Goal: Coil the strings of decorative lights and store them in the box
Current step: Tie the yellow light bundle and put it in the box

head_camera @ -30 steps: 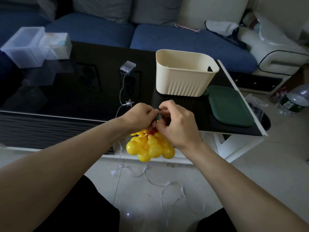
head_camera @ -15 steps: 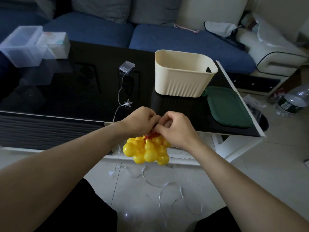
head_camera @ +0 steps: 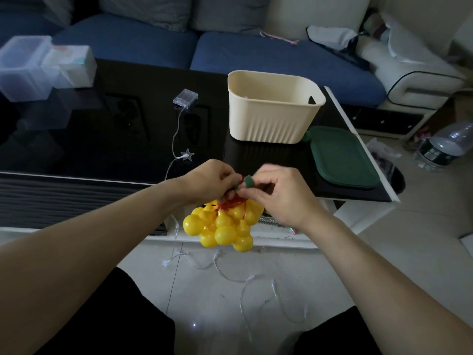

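Note:
A bunch of yellow gourd-shaped lights (head_camera: 222, 228) on red cord hangs in front of the table edge. My left hand (head_camera: 207, 181) grips the red cord at the top of the bunch. My right hand (head_camera: 279, 193) pinches a green strap (head_camera: 247, 181) just above it. A cream ribbed box (head_camera: 271, 108) stands open on the black table (head_camera: 76, 139). A second string with a clear battery case (head_camera: 185, 98) and a star light (head_camera: 187, 155) trails off the table onto the floor (head_camera: 243, 280).
A dark green lid (head_camera: 343, 157) lies right of the box near the table's corner. Clear plastic containers (head_camera: 38, 65) stand at the table's far left. A blue sofa (head_camera: 256, 52) is behind. A plastic bottle (head_camera: 445, 146) lies on the floor at right.
The bunch of yellow lights has shifted slightly right and lower. My right hand has drawn the green strap out above the bunch, where before both hands were closed together over the top.

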{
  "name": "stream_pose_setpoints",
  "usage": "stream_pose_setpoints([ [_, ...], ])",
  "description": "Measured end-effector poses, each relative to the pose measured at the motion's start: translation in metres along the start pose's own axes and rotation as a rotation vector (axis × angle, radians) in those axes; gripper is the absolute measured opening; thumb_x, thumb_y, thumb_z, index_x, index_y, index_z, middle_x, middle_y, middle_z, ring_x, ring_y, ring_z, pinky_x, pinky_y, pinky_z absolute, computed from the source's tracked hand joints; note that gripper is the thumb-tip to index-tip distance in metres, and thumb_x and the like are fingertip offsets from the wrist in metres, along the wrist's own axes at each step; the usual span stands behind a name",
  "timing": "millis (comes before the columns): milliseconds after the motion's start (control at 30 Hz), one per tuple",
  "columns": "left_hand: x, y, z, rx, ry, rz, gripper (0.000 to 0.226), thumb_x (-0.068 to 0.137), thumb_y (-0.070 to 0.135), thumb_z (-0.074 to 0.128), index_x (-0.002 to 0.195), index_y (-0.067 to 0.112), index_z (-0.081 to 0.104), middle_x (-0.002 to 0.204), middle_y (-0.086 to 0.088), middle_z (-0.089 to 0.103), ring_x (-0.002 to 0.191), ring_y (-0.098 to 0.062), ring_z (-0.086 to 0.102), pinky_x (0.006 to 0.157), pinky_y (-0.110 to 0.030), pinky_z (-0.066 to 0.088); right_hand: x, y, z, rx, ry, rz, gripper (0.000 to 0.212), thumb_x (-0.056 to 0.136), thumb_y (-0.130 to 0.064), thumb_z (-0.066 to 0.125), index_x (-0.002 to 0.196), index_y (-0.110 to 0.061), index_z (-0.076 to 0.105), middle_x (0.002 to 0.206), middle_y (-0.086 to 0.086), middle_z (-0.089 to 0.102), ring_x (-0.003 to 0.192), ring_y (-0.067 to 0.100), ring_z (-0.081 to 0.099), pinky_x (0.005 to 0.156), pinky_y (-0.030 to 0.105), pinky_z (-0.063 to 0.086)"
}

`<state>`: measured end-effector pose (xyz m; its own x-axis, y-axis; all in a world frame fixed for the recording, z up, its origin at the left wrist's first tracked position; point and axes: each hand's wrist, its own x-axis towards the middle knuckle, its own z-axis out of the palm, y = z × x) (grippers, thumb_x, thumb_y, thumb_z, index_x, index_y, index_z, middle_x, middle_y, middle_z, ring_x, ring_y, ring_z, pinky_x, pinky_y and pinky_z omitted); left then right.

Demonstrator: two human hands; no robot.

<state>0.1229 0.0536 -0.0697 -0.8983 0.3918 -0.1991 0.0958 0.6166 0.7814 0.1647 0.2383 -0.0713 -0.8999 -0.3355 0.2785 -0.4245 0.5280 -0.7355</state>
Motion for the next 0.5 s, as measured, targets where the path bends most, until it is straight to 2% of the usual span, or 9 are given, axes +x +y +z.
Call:
stream_pose_setpoints([
  [67,0.000,0.004,0.003,0.011,0.003,0.020,0.029,0.102,0.019,0.050,0.079,0.009,0.065,0.063,0.001,0.064,0.054,-0.007,0.058,0.053,-0.019,0.049,0.004,-0.001,0.000,-0.094,0.007,-0.119,0.004,0.086,-0.019,0.079,0.085,-0.015,0.078,0.092,-0.004,0.063,0.079,0.004,0.061,0.070,0.020,0.050],
  [133,-0.001,0.008,0.003,-0.014,0.026,0.042,0.031,0.101,0.013,0.049,0.073,0.011,0.063,0.061,0.001,0.063,0.050,-0.004,0.057,0.051,-0.014,0.046,0.007,-0.002,-0.001,-0.185,-0.027,-0.191,0.014,0.090,-0.021,0.073,0.082,-0.009,0.074,0.092,0.001,0.065,0.083,0.015,0.062,0.073,0.036,0.053],
  [200,-0.002,0.012,0.001,-0.087,0.024,0.061,0.032,0.101,0.012,0.050,0.072,0.010,0.063,0.063,-0.001,0.064,0.052,-0.006,0.057,0.052,-0.015,0.047,0.009,-0.004,-0.003,-0.238,0.003,-0.218,0.023,0.093,-0.025,0.067,0.082,-0.004,0.068,0.086,0.005,0.065,0.079,0.022,0.062,0.070,0.045,0.052],
  [400,-0.006,0.014,0.004,-0.145,-0.073,0.049,0.024,0.098,0.005,0.052,0.079,0.001,0.066,0.063,-0.002,0.064,0.056,-0.009,0.056,0.060,-0.022,0.051,0.015,-0.001,-0.004,-0.279,0.137,-0.245,0.040,0.096,-0.036,0.057,0.082,0.001,0.062,0.080,0.009,0.062,0.071,0.027,0.061,0.062,0.045,0.050],
  [500,-0.008,0.012,0.002,-0.180,-0.118,0.026,0.029,0.102,0.010,0.047,0.083,0.000,0.065,0.063,0.000,0.063,0.058,-0.008,0.054,0.060,-0.019,0.048,0.015,0.004,0.000,-0.164,0.188,-0.155,0.030,0.095,-0.027,0.065,0.084,0.000,0.064,0.080,0.006,0.066,0.075,0.022,0.064,0.066,0.044,0.051],
])
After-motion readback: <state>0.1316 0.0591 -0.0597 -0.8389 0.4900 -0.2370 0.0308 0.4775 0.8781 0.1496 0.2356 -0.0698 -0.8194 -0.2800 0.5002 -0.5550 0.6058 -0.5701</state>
